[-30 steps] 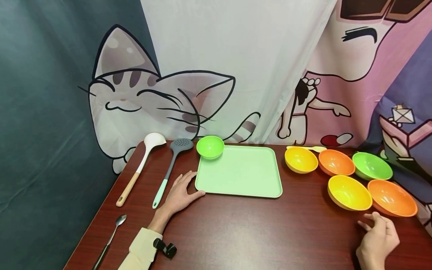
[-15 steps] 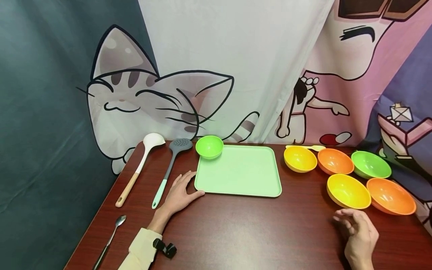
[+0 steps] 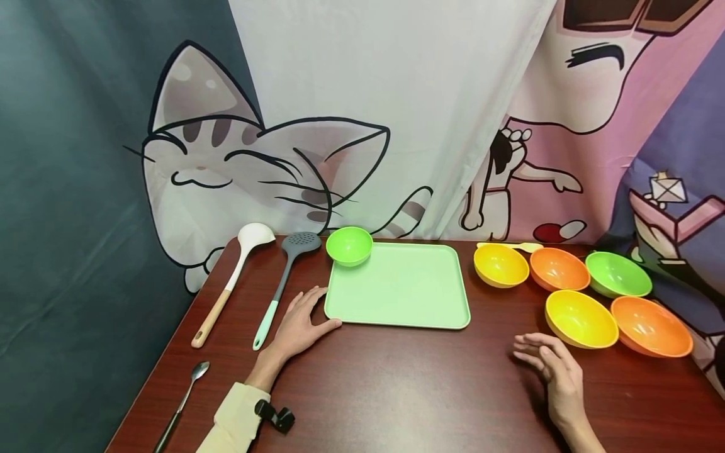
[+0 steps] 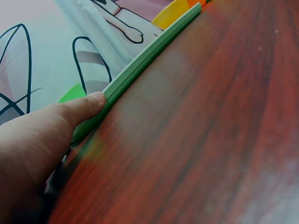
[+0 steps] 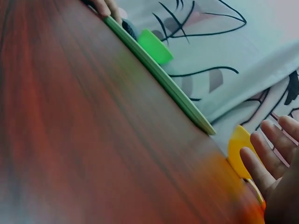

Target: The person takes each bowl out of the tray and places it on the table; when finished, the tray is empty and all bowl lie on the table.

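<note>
My left hand [image 3: 297, 328] rests at the near left corner of a pale green tray [image 3: 399, 292], its fingers fairly straight along the side. In the left wrist view the thumb [image 4: 88, 106] touches the tray's edge. A small green bowl [image 3: 349, 246] sits on the tray's far left corner. My right hand [image 3: 557, 377] is over the table with loosely bent fingers and holds nothing. Nearest to it is the front yellow bowl [image 3: 581, 319], just beyond the fingers and to the right. In the right wrist view the fingers [image 5: 254, 168] are spread apart.
At right stand another yellow bowl [image 3: 501, 265], two orange bowls [image 3: 559, 269] and a green bowl [image 3: 618, 274], with a pale yellow utensil [image 3: 527, 247] behind. At left lie a white ladle [image 3: 240, 264], a grey slotted turner [image 3: 289, 267] and a spoon [image 3: 187, 396]. A printed curtain [image 3: 362, 75] hangs behind.
My right hand has moved left from in front of the orange bowl to left of the front yellow bowl, and its fingers have loosened. My left hand has stayed at the tray's corner.
</note>
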Tool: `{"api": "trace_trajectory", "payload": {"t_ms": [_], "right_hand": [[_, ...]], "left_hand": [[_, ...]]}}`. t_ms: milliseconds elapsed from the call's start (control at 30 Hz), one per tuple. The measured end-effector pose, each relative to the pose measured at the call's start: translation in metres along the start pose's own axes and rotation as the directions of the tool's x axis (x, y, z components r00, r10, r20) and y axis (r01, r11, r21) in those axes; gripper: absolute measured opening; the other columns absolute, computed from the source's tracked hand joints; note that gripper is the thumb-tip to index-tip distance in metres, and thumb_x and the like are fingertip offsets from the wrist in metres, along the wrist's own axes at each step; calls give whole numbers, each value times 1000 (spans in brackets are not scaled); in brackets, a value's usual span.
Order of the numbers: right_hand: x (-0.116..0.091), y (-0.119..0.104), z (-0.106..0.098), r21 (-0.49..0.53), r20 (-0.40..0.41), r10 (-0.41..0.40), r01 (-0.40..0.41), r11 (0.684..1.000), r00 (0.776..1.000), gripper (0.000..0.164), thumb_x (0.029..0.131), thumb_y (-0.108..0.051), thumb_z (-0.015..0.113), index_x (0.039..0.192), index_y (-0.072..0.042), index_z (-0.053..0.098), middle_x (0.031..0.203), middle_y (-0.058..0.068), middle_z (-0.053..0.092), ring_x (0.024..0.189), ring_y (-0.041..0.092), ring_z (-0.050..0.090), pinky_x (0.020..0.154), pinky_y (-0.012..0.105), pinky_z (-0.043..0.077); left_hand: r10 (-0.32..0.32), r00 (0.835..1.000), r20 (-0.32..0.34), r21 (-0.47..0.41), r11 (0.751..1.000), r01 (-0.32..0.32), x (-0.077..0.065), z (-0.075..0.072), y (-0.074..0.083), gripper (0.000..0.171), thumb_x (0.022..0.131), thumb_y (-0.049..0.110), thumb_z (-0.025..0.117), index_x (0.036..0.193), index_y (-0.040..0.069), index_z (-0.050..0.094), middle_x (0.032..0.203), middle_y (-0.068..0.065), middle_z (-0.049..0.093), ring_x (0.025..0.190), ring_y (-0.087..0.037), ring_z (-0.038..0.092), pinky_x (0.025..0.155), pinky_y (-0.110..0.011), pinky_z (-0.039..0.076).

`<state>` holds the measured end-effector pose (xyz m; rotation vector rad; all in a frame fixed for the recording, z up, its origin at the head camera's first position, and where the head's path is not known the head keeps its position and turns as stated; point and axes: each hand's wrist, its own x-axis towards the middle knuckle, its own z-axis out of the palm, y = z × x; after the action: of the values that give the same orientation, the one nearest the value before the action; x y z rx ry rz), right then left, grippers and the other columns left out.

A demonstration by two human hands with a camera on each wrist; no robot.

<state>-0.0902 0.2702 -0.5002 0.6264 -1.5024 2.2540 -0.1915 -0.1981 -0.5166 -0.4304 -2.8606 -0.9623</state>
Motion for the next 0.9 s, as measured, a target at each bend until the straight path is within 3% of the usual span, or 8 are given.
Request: {"api": "trace_trajectory", "payload": {"t_ms": [233, 400, 533, 733, 900], "right_hand": [[13, 19, 22, -194, -74, 130, -142, 971, 989, 29, 103, 5, 33, 116, 30, 41, 109, 17, 70, 100, 22, 72, 83, 34, 62], [21, 31, 34, -245, -49, 178, -184, 952, 983, 32, 104, 0, 37, 120, 28, 41, 113, 15, 69, 103, 23, 71, 87, 34, 61], [29, 42, 46, -241, -73, 177, -189, 952, 982, 33, 104, -3, 41, 121, 26, 42, 113, 14, 68, 103, 23, 71, 86, 35, 61], [37, 57, 65, -225, -149, 113, -145, 963, 982, 31, 103, -2, 45, 115, 26, 47, 106, 11, 71, 99, 21, 70, 82, 34, 62], [43, 68, 81, -247, -115, 107, -133, 960, 988, 29, 103, -3, 46, 115, 23, 51, 109, 19, 67, 101, 23, 69, 83, 35, 62]], "left_hand": [[0, 1000, -2, -2, 1000, 0, 1, 0, -2, 82, 83, 62, 71, 148, 18, 47, 152, -3, 49, 149, -23, 34, 126, -47, 18], [-2, 1000, 9, -6, 1000, 2, 0, 2, -1, 83, 83, 62, 71, 149, 18, 47, 152, -3, 49, 149, -23, 34, 126, -47, 18], [-1, 1000, 2, -9, 1000, 1, -1, 0, -1, 83, 83, 61, 72, 148, 17, 47, 152, -3, 49, 149, -24, 34, 126, -48, 17], [4, 1000, 2, -13, 1000, -4, 0, -1, 1, 82, 83, 61, 71, 148, 17, 47, 152, -3, 49, 149, -24, 34, 126, -48, 17], [2, 1000, 1, -17, 1000, -2, 0, 0, 1, 82, 83, 61, 72, 148, 18, 47, 152, -3, 49, 149, -24, 34, 126, -47, 17]]}}
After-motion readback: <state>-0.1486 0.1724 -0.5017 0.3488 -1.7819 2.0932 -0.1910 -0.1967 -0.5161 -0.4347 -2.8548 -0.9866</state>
